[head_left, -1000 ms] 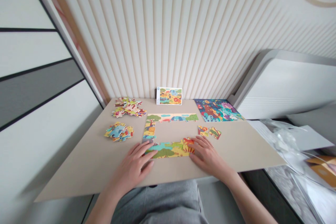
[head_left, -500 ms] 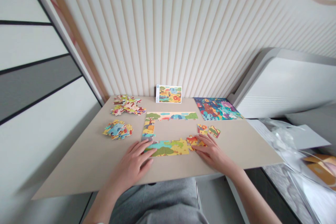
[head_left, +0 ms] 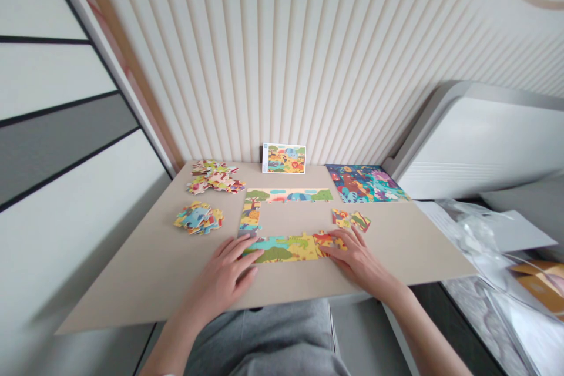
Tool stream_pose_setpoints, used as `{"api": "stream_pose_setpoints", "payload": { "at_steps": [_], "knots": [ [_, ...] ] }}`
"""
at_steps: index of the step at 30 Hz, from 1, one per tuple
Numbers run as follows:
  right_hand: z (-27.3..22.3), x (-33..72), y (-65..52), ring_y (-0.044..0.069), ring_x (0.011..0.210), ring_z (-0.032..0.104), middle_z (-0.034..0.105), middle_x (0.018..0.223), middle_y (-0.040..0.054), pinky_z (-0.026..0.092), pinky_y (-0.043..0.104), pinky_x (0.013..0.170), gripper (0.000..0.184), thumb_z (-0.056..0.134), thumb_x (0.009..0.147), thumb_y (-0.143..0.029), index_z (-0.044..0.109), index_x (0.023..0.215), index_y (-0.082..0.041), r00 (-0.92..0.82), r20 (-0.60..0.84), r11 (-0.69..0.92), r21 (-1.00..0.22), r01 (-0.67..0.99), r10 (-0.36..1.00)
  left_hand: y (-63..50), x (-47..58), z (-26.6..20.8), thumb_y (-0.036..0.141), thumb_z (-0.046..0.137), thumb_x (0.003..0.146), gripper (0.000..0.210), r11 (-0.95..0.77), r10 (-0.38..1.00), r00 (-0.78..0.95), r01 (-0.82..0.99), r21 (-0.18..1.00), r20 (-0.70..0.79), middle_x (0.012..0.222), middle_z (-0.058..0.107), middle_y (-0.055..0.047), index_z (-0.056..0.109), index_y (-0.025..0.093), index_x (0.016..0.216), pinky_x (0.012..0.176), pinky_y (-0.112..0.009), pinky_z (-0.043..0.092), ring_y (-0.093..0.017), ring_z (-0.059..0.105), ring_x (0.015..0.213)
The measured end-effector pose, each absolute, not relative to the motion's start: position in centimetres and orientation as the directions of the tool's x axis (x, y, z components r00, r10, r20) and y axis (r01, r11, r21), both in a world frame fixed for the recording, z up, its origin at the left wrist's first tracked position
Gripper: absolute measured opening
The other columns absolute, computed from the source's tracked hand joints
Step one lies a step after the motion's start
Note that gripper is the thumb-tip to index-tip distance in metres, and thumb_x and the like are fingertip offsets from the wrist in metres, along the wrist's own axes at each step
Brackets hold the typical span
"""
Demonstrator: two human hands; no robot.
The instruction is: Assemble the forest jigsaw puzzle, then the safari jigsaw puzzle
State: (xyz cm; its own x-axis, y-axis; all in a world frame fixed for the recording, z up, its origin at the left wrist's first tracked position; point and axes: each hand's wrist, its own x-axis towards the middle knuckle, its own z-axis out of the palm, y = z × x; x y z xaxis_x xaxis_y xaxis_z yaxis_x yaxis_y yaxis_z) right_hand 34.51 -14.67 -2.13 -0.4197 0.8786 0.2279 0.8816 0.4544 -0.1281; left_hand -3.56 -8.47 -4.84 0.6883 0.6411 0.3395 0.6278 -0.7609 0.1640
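My left hand [head_left: 233, 267] lies with its fingers spread on the left end of the joined bottom strip [head_left: 286, 249] of a jigsaw puzzle, which shows a green tree and a crocodile. My right hand [head_left: 359, 258] has its thumb and fingers around orange-and-yellow puzzle pieces [head_left: 325, 239], whose right part it covers. They sit against the strip's right end. A left column [head_left: 250, 215] and a top strip [head_left: 288, 195] form more of the frame. Two loose pieces, one with a lion [head_left: 341, 217] and one green and yellow [head_left: 361, 222], lie just beyond my right fingers.
At the left of the table [head_left: 145, 270] are a pile of blue-and-yellow pieces [head_left: 199, 218] and a pinkish pile [head_left: 214, 177]. A picture card [head_left: 284, 158] stands upright at the back. A dark blue puzzle picture [head_left: 366, 183] lies back right. Plastic wrap [head_left: 478, 229] is beyond the right edge.
My right hand has shifted the orange pieces slightly down and left. The gap at the strip's right end has closed. My left hand stays where it was.
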Motion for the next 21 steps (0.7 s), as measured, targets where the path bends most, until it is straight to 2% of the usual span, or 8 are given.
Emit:
{"api": "stream_pose_setpoints", "payload": {
  "at_steps": [5, 12, 16, 21],
  "knots": [
    [-2.1, 34.6, -14.8, 0.027, 0.134, 0.049, 0.058, 0.138, 0.0088, 0.022, 0.062, 0.121, 0.048, 0.052, 0.097, -0.012, 0.063, 0.134, -0.041, -0.450, 0.199, 0.468, -0.052, 0.882, 0.871, -8.5, -3.5, -4.4, 0.030, 0.053, 0.098, 0.039, -0.765, 0.637, 0.690, 0.620, 0.172, 0.345, 0.149, 0.052, -0.002, 0.062, 0.032, 0.137, 0.118, -0.049, 0.038, -0.027, 0.046, 0.138],
    [-1.7, 34.4, -15.0, 0.026, 0.137, 0.047, 0.059, 0.141, 0.0086, 0.023, 0.058, 0.121, 0.041, 0.053, 0.099, -0.016, 0.067, 0.129, -0.040, -0.460, 0.163, 0.468, -0.009, 0.884, 0.873, -8.6, -3.4, -4.3, 0.029, 0.055, 0.097, 0.039, -0.763, 0.642, 0.672, 0.610, 0.215, 0.369, 0.147, 0.055, -0.002, 0.064, 0.031, 0.134, 0.117, -0.047, 0.040, -0.026, 0.048, 0.137],
    [-1.6, 33.8, -15.2, 0.028, 0.142, 0.043, 0.053, 0.149, 0.0099, 0.022, 0.060, 0.121, 0.035, 0.053, 0.100, -0.020, 0.068, 0.128, -0.035, -0.453, 0.206, 0.470, -0.043, 0.881, 0.867, -8.6, -3.4, -4.4, 0.029, 0.054, 0.097, 0.039, -0.767, 0.637, 0.672, 0.603, 0.219, 0.378, 0.147, 0.054, -0.003, 0.064, 0.031, 0.134, 0.118, -0.047, 0.040, -0.026, 0.047, 0.138],
    [-0.8, 32.6, -15.6, 0.023, 0.135, 0.053, 0.060, 0.143, 0.0082, 0.020, 0.055, 0.124, 0.032, 0.048, 0.102, -0.022, 0.067, 0.127, -0.027, -0.493, 0.208, 0.524, -0.135, 0.841, 0.845, -8.6, -3.5, -4.4, 0.029, 0.055, 0.097, 0.039, -0.767, 0.636, 0.683, 0.608, 0.204, 0.359, 0.148, 0.053, -0.002, 0.063, 0.032, 0.135, 0.118, -0.048, 0.039, -0.027, 0.046, 0.139]
  ]
}}
